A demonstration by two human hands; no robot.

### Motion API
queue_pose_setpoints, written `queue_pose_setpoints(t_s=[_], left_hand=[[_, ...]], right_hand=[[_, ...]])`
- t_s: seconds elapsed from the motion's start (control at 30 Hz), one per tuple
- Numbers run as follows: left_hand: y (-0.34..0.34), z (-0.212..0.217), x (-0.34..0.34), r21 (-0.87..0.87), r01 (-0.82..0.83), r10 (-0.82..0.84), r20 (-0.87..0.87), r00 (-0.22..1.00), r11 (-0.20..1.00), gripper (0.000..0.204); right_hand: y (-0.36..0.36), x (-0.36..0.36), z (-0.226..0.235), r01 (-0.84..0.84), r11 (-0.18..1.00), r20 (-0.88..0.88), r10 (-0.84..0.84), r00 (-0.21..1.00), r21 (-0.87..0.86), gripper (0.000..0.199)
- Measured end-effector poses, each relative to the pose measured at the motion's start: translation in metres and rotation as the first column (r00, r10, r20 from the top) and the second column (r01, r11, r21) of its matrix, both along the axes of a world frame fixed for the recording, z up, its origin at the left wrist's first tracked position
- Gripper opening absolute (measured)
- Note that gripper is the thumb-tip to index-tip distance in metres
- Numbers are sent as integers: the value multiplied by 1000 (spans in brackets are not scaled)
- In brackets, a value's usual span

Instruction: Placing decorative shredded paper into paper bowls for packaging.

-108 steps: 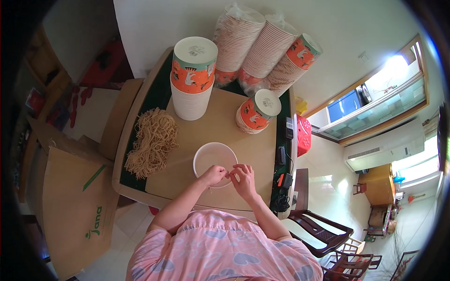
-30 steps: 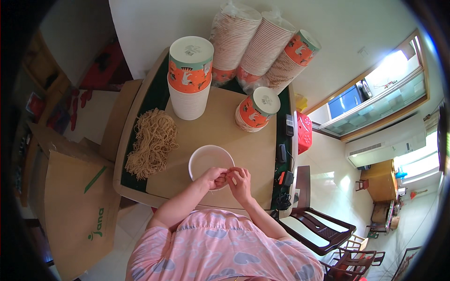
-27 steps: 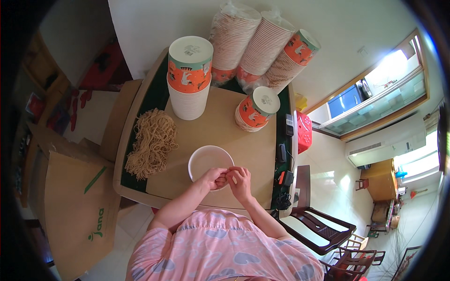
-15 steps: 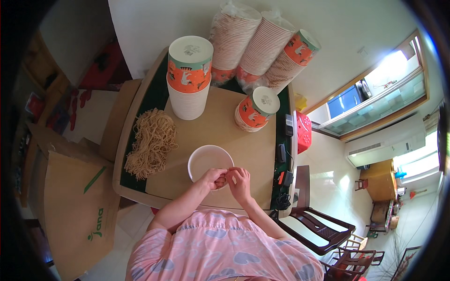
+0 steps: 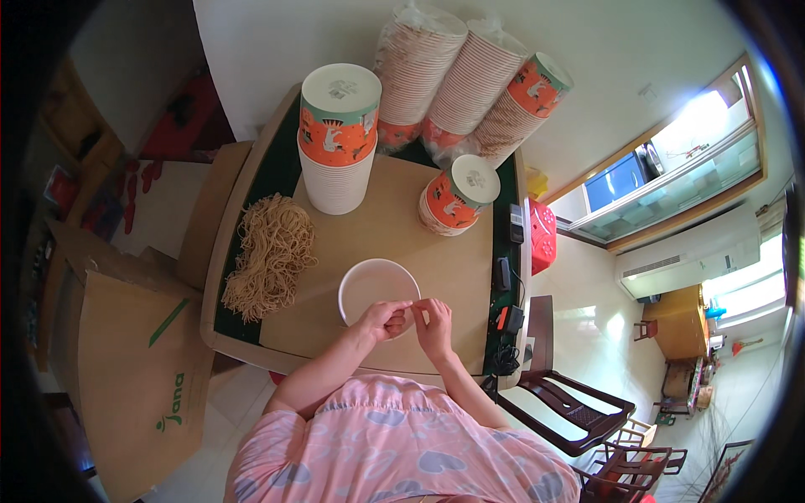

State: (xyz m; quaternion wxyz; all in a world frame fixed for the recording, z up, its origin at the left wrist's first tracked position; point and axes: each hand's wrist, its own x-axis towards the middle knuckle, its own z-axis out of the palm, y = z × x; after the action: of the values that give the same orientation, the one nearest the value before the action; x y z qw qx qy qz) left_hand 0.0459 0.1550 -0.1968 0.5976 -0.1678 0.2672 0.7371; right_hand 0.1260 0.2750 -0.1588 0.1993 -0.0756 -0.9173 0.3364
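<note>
A white paper bucket point(image 5: 360, 289) stands on the brown board, its open mouth facing up. My left hand point(image 5: 388, 319) is curled closed over its near right rim. Beside it my right hand point(image 5: 433, 325) pinches with thumb and forefinger just outside that rim. The fingertips of both hands almost meet; anything thin between them is too small to make out. To the left of the bucket lies a tangled heap of beige string point(image 5: 272, 251). Farther back rise a tall stack of nested buckets point(image 5: 340, 138) and a shorter upside-down stack point(image 5: 461, 197), both with orange and green print.
Plastic-wrapped bucket stacks point(image 5: 419, 71) lean against the wall behind the table. Along the table's right edge are a dark handheld device point(image 5: 516, 225), black adapters point(image 5: 513, 318) and a coiled cable point(image 5: 506, 360). A large cardboard box point(image 5: 138, 377) is at the left, a dark wooden chair point(image 5: 579, 411) at the right.
The bucket has shifted slightly to the right. My hands have moved a little right with it, and the right hand's fingers have drawn closer into a pinch.
</note>
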Motion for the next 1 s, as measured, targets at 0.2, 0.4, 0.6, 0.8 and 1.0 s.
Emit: queue_pose_setpoints(t_s=[0.2, 0.4, 0.6, 0.8, 1.0], left_hand=[[1, 0, 3, 34, -73, 70, 75, 995, 997, 22], [-1, 8, 3, 24, -70, 67, 94, 993, 997, 21], [-2, 4, 6, 76, -44, 38, 79, 996, 996, 20], [-2, 6, 4, 143, 4, -1, -18, 1000, 990, 18], [-2, 10, 7, 89, -77, 81, -44, 996, 993, 6]], right_hand=[[-3, 0, 2, -15, 999, -25, 16, 1000, 48, 6], [-2, 2, 6, -11, 999, -34, 13, 999, 41, 8], [-3, 4, 4, -20, 1000, -26, 20, 999, 11, 8], [4, 7, -22, 50, 882, 44, -34, 998, -468, 5], [0, 5, -9, 20, 932, 27, -11, 1000, -361, 6]])
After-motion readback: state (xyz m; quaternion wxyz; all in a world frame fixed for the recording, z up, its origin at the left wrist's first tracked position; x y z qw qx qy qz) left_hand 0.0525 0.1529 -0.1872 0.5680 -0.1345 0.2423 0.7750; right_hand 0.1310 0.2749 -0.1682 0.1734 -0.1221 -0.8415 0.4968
